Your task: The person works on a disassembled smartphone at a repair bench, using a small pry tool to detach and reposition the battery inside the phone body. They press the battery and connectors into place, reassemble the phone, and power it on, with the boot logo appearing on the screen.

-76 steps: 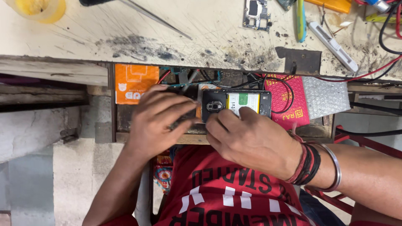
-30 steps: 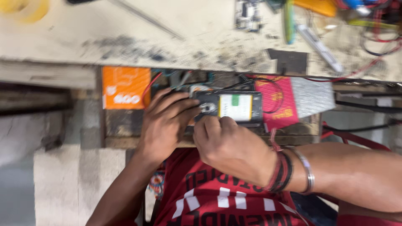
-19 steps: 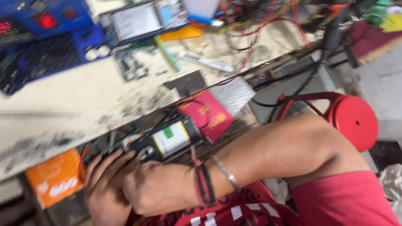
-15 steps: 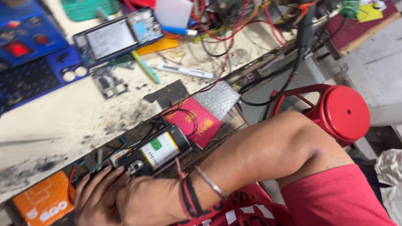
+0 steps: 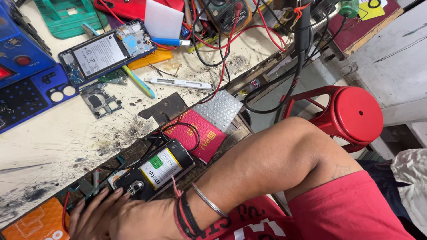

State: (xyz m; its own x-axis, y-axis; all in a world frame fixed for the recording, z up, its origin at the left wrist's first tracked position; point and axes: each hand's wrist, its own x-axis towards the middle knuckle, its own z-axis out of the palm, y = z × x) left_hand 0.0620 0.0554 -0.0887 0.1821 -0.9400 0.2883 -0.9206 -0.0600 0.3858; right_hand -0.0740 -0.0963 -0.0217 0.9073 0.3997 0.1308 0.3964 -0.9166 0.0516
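— What's nearest us?

— The right hand (image 5: pixel 133 220), at the bottom edge around seven o'clock, with dark bands and a metal bangle (image 5: pixel 209 201) on the wrist. Its fingers lie flat on the near end of an opened phone (image 5: pixel 153 171), pressing it down rather than gripping around it. The left hand (image 5: pixel 86 218) sits just beside, at eight o'clock, fingers spread and resting by the phone's lower corner; I can't tell if it holds anything.

— And where's the phone?

— In the open drawer (image 5: pixel 133 155) under the bench edge, lying slanted, its battery with a white and green label facing up. At about two o'clock from it, touching, is a pink padded envelope (image 5: pixel 200 133), and beyond that a bit of bubble wrap (image 5: pixel 220 109). An orange box (image 5: pixel 33 222) sits at the lower left corner.

— Further out?

— The bench top (image 5: pixel 53 142) — scratched and sooty. On it, at eleven o'clock from the phone, a small circuit board (image 5: pixel 100 102), then a second opened phone (image 5: pixel 106 51) with its back off. A white cutter (image 5: pixel 180 83) lies at twelve o'clock, a green-and-yellow tool (image 5: pixel 138 82) beside it. Blue equipment (image 5: pixel 22 75) fills the far left.

— And the back?

— A tangle of red and black wires (image 5: pixel 222 40) and a meter (image 5: pixel 224 11) at the top. Off at three o'clock stands a red stool (image 5: pixel 351 113), beside the person's forearm (image 5: pixel 267 164).
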